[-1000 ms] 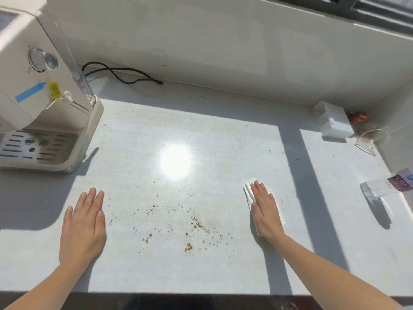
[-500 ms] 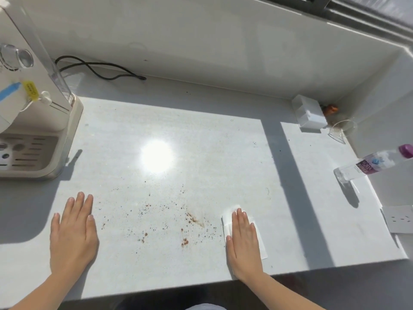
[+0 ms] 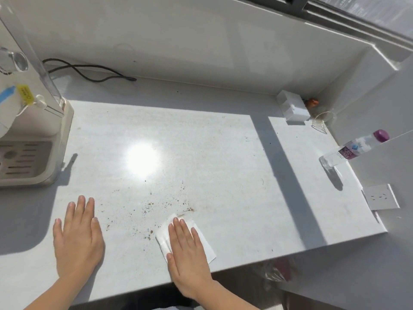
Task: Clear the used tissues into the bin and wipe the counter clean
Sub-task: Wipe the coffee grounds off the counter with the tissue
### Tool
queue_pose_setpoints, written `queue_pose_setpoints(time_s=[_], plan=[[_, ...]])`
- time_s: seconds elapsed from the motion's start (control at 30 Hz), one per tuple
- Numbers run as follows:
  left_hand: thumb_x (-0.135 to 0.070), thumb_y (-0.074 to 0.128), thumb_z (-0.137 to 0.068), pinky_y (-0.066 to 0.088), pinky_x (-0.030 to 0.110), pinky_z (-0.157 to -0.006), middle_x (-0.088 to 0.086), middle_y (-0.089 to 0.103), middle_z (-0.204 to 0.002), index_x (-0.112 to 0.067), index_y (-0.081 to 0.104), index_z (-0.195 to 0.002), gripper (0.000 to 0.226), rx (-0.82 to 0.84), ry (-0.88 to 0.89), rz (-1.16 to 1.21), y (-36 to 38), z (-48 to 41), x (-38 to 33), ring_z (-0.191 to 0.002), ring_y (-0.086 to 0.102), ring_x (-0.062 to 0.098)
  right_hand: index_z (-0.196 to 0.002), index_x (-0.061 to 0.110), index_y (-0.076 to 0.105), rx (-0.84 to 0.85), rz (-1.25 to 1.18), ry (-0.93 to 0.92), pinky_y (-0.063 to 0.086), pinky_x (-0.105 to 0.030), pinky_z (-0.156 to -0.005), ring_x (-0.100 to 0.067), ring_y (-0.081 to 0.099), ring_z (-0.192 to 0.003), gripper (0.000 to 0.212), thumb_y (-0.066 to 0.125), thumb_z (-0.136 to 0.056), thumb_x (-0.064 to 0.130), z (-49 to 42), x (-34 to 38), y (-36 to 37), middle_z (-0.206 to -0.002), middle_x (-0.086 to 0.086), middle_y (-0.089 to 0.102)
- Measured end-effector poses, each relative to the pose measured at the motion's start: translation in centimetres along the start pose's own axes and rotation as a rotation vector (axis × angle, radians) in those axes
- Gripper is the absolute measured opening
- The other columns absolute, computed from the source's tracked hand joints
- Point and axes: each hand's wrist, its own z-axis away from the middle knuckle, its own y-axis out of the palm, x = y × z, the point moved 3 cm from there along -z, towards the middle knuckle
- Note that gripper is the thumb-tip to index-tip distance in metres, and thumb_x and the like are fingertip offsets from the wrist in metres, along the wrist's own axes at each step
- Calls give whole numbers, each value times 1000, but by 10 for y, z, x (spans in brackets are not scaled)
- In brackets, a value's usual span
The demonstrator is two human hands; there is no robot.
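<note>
Grips flat, fingers straight — right hand (image 3: 190, 253) presses tissue (image 3: 162, 239) beside crumbs (image 3: 190, 209), left hand (image 3: 77, 238) on counter (image 3: 223, 164).

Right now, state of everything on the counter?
brown specks: unwiped, scattered on the counter between the hands
tissue: flat under the right hand, at the specks' edge
right hand: flat, pressing the tissue
left hand: flat on the counter, holding nothing
bottle: purple cap on
cable: loose end lying on the counter

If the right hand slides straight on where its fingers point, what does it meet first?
Probably the brown crumbs just beyond the tissue that the right hand presses flat. Past them the counter looks free up to the back wall.
</note>
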Motion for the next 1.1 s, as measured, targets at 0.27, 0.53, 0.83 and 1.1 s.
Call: queue_pose_setpoints(time_s=[0.27,0.53,0.83,1.1], plan=[[-31,15,-94,5,44,-117,3,24,-159,-17,30,-148,57,-5,14,9,3,1,3,-147,15,22,-152,21,-4,-184,-185,225,-10,-25,-119,-6,-11,-147,57,21,-101,22,24,-51,-11,-160,9,-10],[-31,15,-94,8,47,-117,4,24,-159,-16,30,-148,57,-3,3,3,2,1,2,-147,14,22,-151,7,16,-321,-135,665,3,-34,-122,-20,10,-149,55,31,-98,4,65,-173,-36,-160,-9,15],[-30,16,-94,8,46,-117,3,23,-159,-16,28,-149,58,2,2,-10,3,0,1,-148,14,22,-152,9,4,-250,-77,740,0,-38,-122,-19,0,-150,56,25,-100,18,28,-180,-44,-162,-7,3],[-29,17,-96,8,46,-118,3,21,-159,-17,25,-150,56,9,5,-52,5,0,3,-148,14,22,-152,10,0,-146,-42,513,-4,-38,-121,-19,-7,-149,58,24,-101,22,-68,-155,-60,-162,-6,-6]])
